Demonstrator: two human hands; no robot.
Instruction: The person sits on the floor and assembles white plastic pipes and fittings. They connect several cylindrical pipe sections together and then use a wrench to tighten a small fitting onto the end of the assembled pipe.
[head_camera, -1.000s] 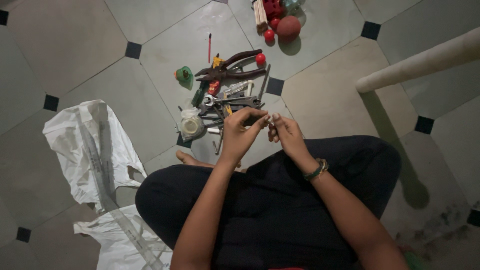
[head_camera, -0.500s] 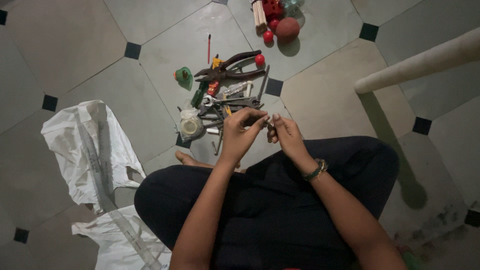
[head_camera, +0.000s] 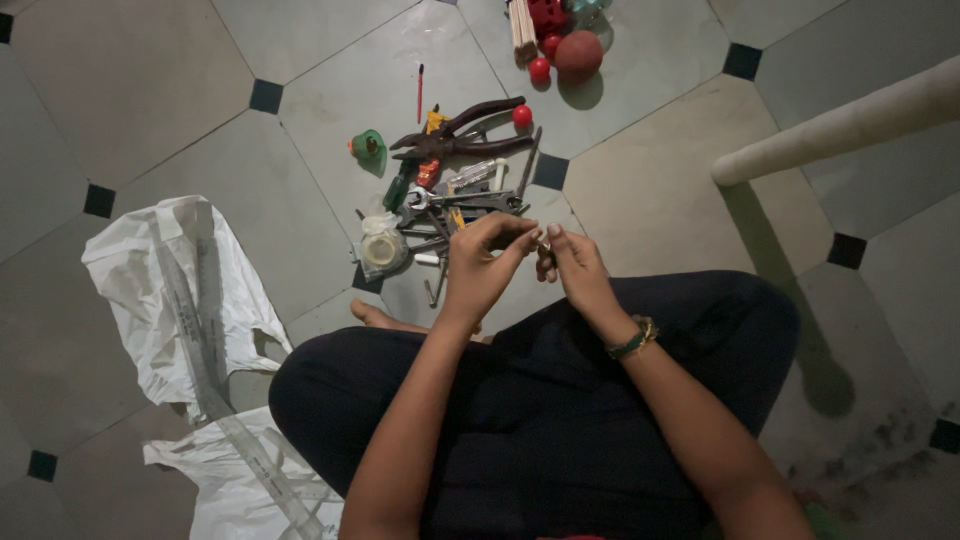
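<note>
Fingers of the left hand and right hand are pinched together on a small part, held just at six o'clock of the tool pile.

Everything rests on a floor of pale tiles with small dark square insets. Just beyond the pinching fingertips lies a heap of hand tools, topped by dark pliers, with a slim red screwdriver at its far edge. Left of that heap sit a roll of clear tape and a small green object. Farther out ahead are red balls. Well to the left of the grip spreads a crumpled white sack.
</note>
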